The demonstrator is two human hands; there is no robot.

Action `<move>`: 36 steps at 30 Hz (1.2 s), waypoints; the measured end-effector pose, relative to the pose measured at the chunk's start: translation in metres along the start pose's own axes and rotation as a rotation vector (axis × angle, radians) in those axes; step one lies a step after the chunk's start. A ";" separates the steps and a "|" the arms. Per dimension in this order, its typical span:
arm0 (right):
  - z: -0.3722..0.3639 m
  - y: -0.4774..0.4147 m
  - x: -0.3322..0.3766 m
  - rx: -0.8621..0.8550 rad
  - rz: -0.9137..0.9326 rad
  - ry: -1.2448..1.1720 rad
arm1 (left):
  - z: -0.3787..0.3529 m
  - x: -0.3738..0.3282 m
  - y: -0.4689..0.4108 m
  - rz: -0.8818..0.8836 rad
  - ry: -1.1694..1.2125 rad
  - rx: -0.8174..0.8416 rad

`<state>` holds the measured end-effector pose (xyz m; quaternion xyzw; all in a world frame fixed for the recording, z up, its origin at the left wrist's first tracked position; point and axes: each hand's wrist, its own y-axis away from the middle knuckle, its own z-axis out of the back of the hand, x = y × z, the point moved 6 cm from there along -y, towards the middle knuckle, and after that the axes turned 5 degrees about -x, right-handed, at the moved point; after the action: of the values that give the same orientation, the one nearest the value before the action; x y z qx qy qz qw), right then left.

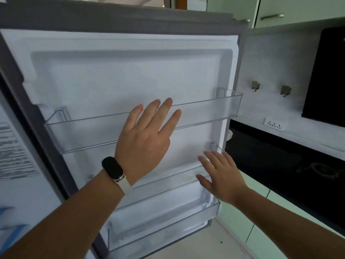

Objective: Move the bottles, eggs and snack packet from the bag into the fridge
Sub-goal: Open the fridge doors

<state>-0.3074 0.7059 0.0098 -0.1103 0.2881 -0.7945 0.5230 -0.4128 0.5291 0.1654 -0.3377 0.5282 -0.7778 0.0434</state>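
Fridge door stands swung open, white inner liner facing the camera; three clear door shelves run across it, upper shelf, middle shelf, lowest shelf, all showing nothing inside; bottles, eggs, snack packet and bag are out of view, so their place relative to either hand cannot be told; left hand is raised in front of the upper shelf, palm toward the door, fingers spread flat and holding nothing, fingertips overlapping the shelf's front rim, contact uncertain; black band with pale strap on the left wrist; right hand lower and to the right, near the door's free edge beside the middle shelf, fingers splayed wide, empty; beyond the door, a dark countertop, white wall socket, two wall hooks, pale green cabinets below.
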 end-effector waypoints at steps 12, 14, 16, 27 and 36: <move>-0.036 -0.051 -0.017 0.043 0.055 -0.113 | -0.041 0.001 -0.008 0.033 -0.094 0.095; -0.039 -0.056 -0.019 0.050 0.064 -0.126 | -0.045 0.001 -0.009 0.036 -0.106 0.102; -0.040 -0.061 -0.020 0.055 0.075 -0.141 | -0.048 0.002 -0.011 0.041 -0.115 0.111; -0.034 -0.063 -0.024 0.121 0.102 -0.146 | -0.050 -0.011 -0.015 0.012 0.047 0.165; 0.005 -0.012 -0.045 0.217 0.004 -0.062 | -0.082 -0.073 0.025 -0.032 0.377 0.476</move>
<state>-0.2951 0.7482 0.0263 -0.0771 0.1840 -0.8163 0.5421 -0.4110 0.6143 0.0918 -0.1759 0.3247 -0.9293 0.0102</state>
